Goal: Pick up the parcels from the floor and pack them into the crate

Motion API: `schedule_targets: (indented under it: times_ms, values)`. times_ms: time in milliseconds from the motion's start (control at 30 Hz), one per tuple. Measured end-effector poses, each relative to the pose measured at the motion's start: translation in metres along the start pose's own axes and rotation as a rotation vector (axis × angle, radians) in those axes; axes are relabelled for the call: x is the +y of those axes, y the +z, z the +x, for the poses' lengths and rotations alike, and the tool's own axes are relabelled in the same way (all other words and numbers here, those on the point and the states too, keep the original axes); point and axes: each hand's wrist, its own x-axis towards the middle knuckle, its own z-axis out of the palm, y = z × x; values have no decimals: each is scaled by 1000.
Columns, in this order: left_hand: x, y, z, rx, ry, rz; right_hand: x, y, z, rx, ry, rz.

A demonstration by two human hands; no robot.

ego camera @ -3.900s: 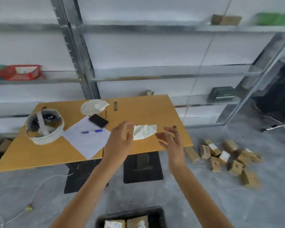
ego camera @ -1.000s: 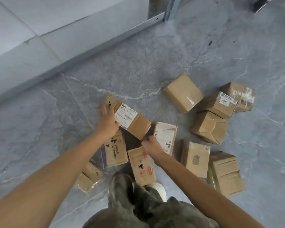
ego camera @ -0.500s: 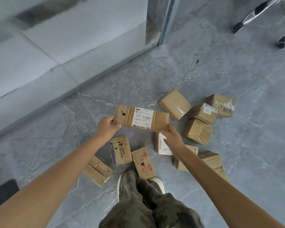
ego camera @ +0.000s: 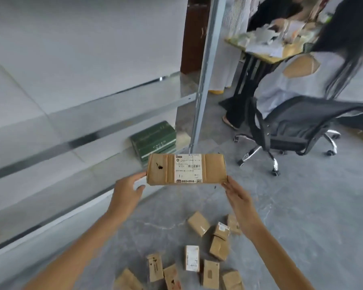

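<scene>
I hold a long brown parcel [ego camera: 164, 170] with a white label level in front of me, above the floor. My left hand [ego camera: 127, 192] grips its left end, thumb below the corner. My right hand [ego camera: 237, 195] supports the right end with straight fingers. Several small brown parcels lie on the grey floor below, among them one with a white label [ego camera: 192, 258], one lying at an angle [ego camera: 198, 223] and one near my left forearm [ego camera: 155, 267]. The crate is out of view.
A metal shelf upright [ego camera: 203, 76] stands just behind the parcel, with a green box [ego camera: 155, 141] on the low shelf to its left. To the right, a person [ego camera: 298, 80] sits in a black office chair [ego camera: 298, 130] at a cluttered desk [ego camera: 266, 47].
I have lifted the long parcel from floor level up in front of me and raised my head. The shelf, chair and seated person have come into view; the floor parcels now lie far below.
</scene>
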Motion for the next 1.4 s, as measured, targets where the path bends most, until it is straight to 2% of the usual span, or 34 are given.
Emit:
schedule_targets:
  times_ms: [200, 367, 667, 833, 1033, 1233, 1333, 1400]
  values:
    - [156, -143, -27, 195, 227, -100, -178, -3, -80, -127, -350, 76]
    - [209, -219, -99, 322, 329, -192, -240, -3, -154, -210, -543, 150]
    - [188, -258, -267, 336, 224, -615, -220, 18, -296, -252, -596, 176]
    - [165, -273, -340, 335, 204, -490, -200, 24, -360, -248, -625, 122]
    - [162, -270, -417, 433, 190, -388, -182, 14, -420, -313, -639, 104]
    - [169, -245, -493, 477, 196, -450, -164, -18, -459, -405, -614, 73]
    - [174, -228, -532, 445, 171, -547, -155, -35, -482, -466, -587, 100]
    - [175, -218, -560, 448, 140, -521, -149, -47, -497, -464, -558, 132]
